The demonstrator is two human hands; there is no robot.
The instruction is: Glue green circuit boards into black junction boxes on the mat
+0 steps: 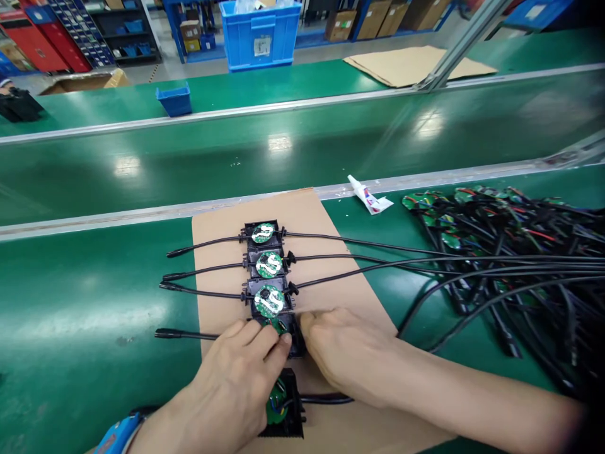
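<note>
My left hand (243, 362) has its fingers curled over a small green circuit board (278, 325) in a black plastic housing (297, 343). My right hand (345, 350) is closed in a fist against that housing's right side; whatever its fingers grip is hidden. Above them in a column lie three more housings with round green boards, the nearest board (269, 301) bearing white patches. Black cables leave these housings on both sides. Under my left wrist sits another housing (293, 422), its board partly covered and a thick cable (326, 398) running right.
Beneath the housings lies a cardboard sheet (222, 239) on the green table. A heap of cabled circuit boards (510, 252) fills the right side. A crumpled white wrapper (369, 197) lies near the metal rail. Blue bins (262, 38) stand across the far bench.
</note>
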